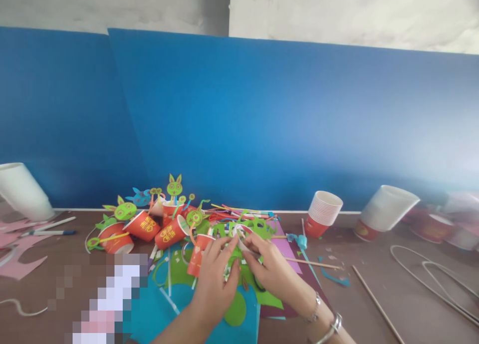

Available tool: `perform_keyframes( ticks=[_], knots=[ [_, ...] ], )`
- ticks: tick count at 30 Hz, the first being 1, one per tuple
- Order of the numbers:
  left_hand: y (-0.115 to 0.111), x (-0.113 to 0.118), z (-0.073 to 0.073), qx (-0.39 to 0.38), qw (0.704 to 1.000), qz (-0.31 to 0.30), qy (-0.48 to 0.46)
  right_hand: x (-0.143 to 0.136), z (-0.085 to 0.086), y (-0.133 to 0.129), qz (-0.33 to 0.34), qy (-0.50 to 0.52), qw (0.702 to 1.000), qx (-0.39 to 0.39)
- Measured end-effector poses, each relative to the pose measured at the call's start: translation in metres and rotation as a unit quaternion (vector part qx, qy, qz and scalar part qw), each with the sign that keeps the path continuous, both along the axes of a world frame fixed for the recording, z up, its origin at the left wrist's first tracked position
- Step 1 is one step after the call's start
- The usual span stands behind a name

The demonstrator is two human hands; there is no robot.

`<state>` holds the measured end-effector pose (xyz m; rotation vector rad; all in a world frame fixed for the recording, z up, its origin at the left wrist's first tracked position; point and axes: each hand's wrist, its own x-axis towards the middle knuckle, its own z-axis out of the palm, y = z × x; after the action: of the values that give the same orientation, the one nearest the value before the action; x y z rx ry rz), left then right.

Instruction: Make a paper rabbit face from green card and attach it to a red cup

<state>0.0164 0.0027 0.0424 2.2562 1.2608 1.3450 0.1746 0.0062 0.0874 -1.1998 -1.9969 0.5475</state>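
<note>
Both hands meet near the middle of the table, over green and blue paper. My left hand [217, 274] has its fingers bent toward a pale strip [239, 229]. From the other side my right hand [267, 264] pinches this white strip between thumb and fingers. Just left of my left hand a red paper cup [199, 254] stands tilted. A green paper circle [235, 308] lies below the hands on the blue paper [168, 309]. What the left fingertips grip is too small to make out.
Decorated red cups [145, 226] with green animal faces cluster at the left. Stacked cups [324, 211] stand at the right, beside another stack [387, 209]. A wooden stick [376, 301] and looped white cable [430, 279] lie at the right. A blue partition [239, 124] rises behind.
</note>
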Motion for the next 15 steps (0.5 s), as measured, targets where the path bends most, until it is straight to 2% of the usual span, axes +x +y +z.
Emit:
perform_keyframes(
  ticks=[3, 6, 11, 15],
  knots=[
    [-0.002, -0.001, -0.002, 0.011, 1.000, -0.004, -0.008, 0.000, 0.002, 0.000, 0.005, -0.009, 1.000, -0.009],
    [-0.001, 0.000, 0.001, -0.002, 0.998, -0.014, -0.058, 0.001, 0.006, -0.001, 0.005, -0.031, 0.999, -0.012],
    [0.004, 0.002, 0.009, -0.100, 0.978, -0.002, -0.182, -0.002, 0.010, -0.005, -0.005, -0.088, 0.996, -0.014],
    [0.008, 0.002, 0.015, -0.148, 0.966, 0.001, -0.214, -0.005, 0.011, -0.008, 0.000, -0.112, 0.994, -0.016]
  ],
)
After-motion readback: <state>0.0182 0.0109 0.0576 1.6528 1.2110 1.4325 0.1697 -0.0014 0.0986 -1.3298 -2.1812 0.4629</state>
